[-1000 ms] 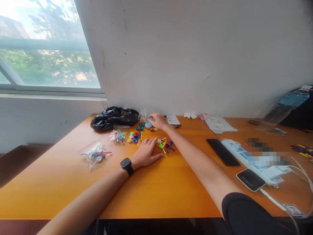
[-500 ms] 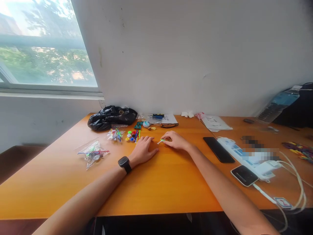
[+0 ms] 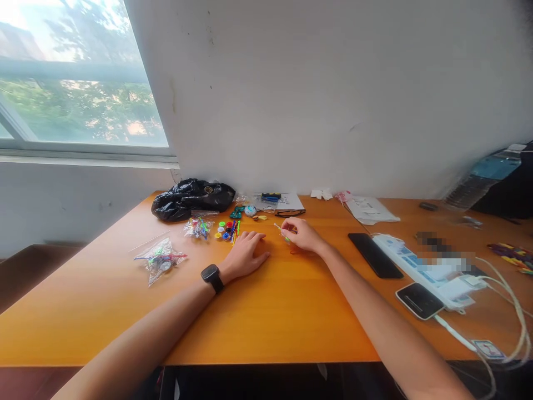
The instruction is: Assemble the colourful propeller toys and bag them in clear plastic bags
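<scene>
My left hand (image 3: 245, 258) lies on the wooden table (image 3: 258, 322) with its fingers stretched out and holds nothing. Just beyond its fingertips are several colored sticks (image 3: 235, 229) and small round caps (image 3: 225, 236) in red, yellow, blue, green and white. Between thumb and fingers, my right hand (image 3: 303, 235) pinches a thin white stick (image 3: 277, 226). A bit of green (image 3: 287, 239) shows below those fingers; whether it belongs to the stick I cannot tell. Something small and orange (image 3: 293, 253) shows beneath the hand.
Clear bags of small parts (image 3: 160, 259) lie left, near a black plastic bag (image 3: 191, 199). Glasses (image 3: 290, 212) and a paper sheet (image 3: 289, 201) are at the back. Right of my arm are a black phone (image 3: 375, 255), a power strip (image 3: 416, 264) and cables (image 3: 516, 322).
My right hand has turned and shifted slightly, and the white stick in it now points up and away to the left. The left hand stays in place.
</scene>
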Motion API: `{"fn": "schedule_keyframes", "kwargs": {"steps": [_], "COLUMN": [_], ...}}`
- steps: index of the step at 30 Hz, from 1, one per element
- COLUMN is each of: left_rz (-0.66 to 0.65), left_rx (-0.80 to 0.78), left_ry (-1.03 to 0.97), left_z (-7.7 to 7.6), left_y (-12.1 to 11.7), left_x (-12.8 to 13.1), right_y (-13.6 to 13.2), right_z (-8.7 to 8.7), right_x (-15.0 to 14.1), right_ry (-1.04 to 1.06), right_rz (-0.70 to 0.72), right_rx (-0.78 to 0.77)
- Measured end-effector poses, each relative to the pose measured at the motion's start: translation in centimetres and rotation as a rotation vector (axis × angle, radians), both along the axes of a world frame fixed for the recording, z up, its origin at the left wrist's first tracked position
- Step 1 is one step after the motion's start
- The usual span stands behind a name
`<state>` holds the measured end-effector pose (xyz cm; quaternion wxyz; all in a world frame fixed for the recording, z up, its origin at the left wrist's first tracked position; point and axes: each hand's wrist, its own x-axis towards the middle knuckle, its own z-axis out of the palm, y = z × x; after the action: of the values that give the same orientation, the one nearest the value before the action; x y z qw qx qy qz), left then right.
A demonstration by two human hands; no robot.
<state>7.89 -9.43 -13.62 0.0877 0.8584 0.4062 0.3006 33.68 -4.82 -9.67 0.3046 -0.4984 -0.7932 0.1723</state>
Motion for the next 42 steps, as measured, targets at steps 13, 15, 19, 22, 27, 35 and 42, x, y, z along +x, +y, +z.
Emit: {"fn": "schedule_keyframes", "kwargs": {"steps": [13,15,19,22,27,35,42], "left_rz": [-0.082,-0.088,-0.068,-0.034,-0.043,-0.045,-0.117], "left_rx": [0.018,0.020,0.023,0.019,0.026,0.041,-0.017], "left_ry": [-0.006,-0.034,-0.183,-0.297,-0.357,-0.382,-0.358], "left_z": [-0.2,-0.2,0.3,0.6,1.1,1.9,2.6], "left_y": [0.0,0.1,-0.1,-0.2,0.0,-0.3,-1.0], "left_x": [-0.1,-0.2,0.1,0.4,0.4,0.2,0.3], "right_y": [0.8,0.7,-0.3,-1.6,-3.0,-3.1,-3.5], "right_z": [0.1,0.4,0.7,0.4,-0.9,-0.6,-0.9], "right_x": [0.5,0.3,-1.8,-4.3,-6.9,-6.1,-5.8], "right_ry": [0.129,0.244,0.569,0.715,0.802,0.769,0.612], "right_rz": [-0.247,-0.242,-0.114,-0.004,0.157,0.204,0.227], "right_rx": [0.099,0.109,-0.095,-0.280,-0.391,-0.568,-0.632]}}
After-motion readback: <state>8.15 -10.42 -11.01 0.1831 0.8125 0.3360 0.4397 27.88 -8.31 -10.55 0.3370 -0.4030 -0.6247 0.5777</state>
